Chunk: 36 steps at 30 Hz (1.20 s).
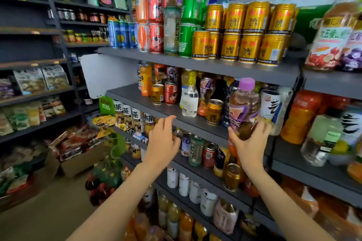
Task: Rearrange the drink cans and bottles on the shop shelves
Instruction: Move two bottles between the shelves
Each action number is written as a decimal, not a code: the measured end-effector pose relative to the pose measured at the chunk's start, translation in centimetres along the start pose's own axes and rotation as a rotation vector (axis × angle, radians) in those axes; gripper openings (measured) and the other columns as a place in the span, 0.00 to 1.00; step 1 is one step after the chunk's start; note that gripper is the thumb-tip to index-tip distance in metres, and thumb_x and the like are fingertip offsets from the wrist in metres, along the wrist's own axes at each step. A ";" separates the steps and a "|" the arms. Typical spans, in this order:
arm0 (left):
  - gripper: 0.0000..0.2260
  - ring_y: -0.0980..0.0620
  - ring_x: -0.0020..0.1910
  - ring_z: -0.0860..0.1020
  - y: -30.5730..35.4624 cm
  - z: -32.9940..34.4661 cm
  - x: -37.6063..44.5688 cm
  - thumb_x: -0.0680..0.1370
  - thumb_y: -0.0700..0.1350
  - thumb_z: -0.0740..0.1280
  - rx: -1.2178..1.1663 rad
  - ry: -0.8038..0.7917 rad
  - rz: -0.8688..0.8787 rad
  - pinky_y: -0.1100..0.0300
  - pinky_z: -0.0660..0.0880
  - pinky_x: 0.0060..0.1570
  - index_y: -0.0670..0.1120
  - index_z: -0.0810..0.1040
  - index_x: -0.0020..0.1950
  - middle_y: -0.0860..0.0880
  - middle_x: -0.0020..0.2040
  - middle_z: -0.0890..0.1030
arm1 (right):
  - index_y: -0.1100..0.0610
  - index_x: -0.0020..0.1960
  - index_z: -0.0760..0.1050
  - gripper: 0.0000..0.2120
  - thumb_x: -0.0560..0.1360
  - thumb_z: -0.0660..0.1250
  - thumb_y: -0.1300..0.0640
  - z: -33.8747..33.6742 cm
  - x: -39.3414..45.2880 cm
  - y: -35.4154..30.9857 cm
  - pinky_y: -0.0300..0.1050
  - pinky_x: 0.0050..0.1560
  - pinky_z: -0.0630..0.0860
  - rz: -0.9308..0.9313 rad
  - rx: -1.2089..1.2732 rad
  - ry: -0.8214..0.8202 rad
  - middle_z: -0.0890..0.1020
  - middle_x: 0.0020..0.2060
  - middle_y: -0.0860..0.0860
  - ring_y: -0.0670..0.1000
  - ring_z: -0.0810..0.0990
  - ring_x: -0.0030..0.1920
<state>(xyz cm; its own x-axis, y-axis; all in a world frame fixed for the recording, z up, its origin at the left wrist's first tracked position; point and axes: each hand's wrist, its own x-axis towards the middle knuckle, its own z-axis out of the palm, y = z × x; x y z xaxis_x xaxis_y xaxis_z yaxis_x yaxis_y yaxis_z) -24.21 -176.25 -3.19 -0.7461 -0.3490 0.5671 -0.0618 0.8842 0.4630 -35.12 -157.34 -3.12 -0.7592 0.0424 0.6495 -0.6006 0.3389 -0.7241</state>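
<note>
My right hand grips a brown tea bottle with a purple cap, upright, in front of the second shelf. My left hand hovers empty with relaxed fingers at that shelf's front edge, left of the bottle. On that shelf stand a clear bottle with a yellow cap, a small gold can, a red can and another gold can. The top shelf holds stacked gold cans, green cans and red cans.
Lower shelves carry more cans and bottles. A neighbouring shelf unit on the right holds orange bottles and large juice bottles. Snack shelves and open cardboard boxes stand at the left over bare floor.
</note>
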 end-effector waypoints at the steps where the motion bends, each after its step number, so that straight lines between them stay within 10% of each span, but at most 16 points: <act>1: 0.23 0.45 0.55 0.72 -0.6 0.5 1.2 0.75 0.37 0.63 0.005 -0.005 0.025 0.48 0.70 0.53 0.44 0.64 0.70 0.46 0.60 0.70 | 0.66 0.63 0.67 0.29 0.67 0.76 0.60 1.3 0.5 0.5 0.30 0.55 0.59 0.002 0.009 0.000 0.69 0.58 0.61 0.48 0.67 0.57; 15: 0.22 0.41 0.62 0.69 -2.9 11.4 15.6 0.76 0.44 0.64 0.035 -0.154 0.261 0.45 0.67 0.59 0.45 0.67 0.70 0.43 0.62 0.70 | 0.68 0.61 0.67 0.26 0.68 0.75 0.62 11.1 4.5 4.3 0.35 0.56 0.63 0.081 -0.067 0.063 0.67 0.51 0.53 0.51 0.68 0.55; 21: 0.23 0.39 0.57 0.70 -6.9 12.9 18.0 0.69 0.41 0.72 -0.334 0.133 0.007 0.48 0.69 0.54 0.38 0.71 0.61 0.38 0.58 0.71 | 0.66 0.63 0.66 0.27 0.70 0.73 0.58 14.0 5.1 4.2 0.37 0.59 0.64 0.105 -0.148 0.030 0.70 0.54 0.56 0.52 0.69 0.58; 29: 0.38 0.46 0.64 0.71 -10.2 14.7 22.6 0.66 0.50 0.76 -0.612 -0.306 0.029 0.46 0.71 0.62 0.43 0.62 0.70 0.45 0.64 0.72 | 0.66 0.67 0.64 0.31 0.70 0.73 0.59 19.3 4.9 2.5 0.18 0.52 0.59 0.173 -0.164 0.150 0.69 0.54 0.55 0.38 0.65 0.52; 36: 0.38 0.46 0.64 0.70 -12.1 14.7 23.5 0.68 0.51 0.75 -0.627 -0.377 0.121 0.45 0.69 0.62 0.46 0.60 0.71 0.46 0.66 0.70 | 0.64 0.70 0.61 0.33 0.71 0.72 0.59 22.7 5.0 1.8 0.24 0.53 0.59 0.229 -0.208 0.277 0.67 0.57 0.55 0.42 0.65 0.55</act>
<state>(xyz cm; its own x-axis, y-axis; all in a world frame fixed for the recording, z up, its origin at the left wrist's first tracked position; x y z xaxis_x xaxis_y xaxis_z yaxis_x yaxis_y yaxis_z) -50.73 -190.54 -5.51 -0.9076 -0.0298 0.4187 0.3416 0.5272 0.7780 -45.67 -177.85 -6.40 -0.7541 0.3805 0.5353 -0.3387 0.4730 -0.8134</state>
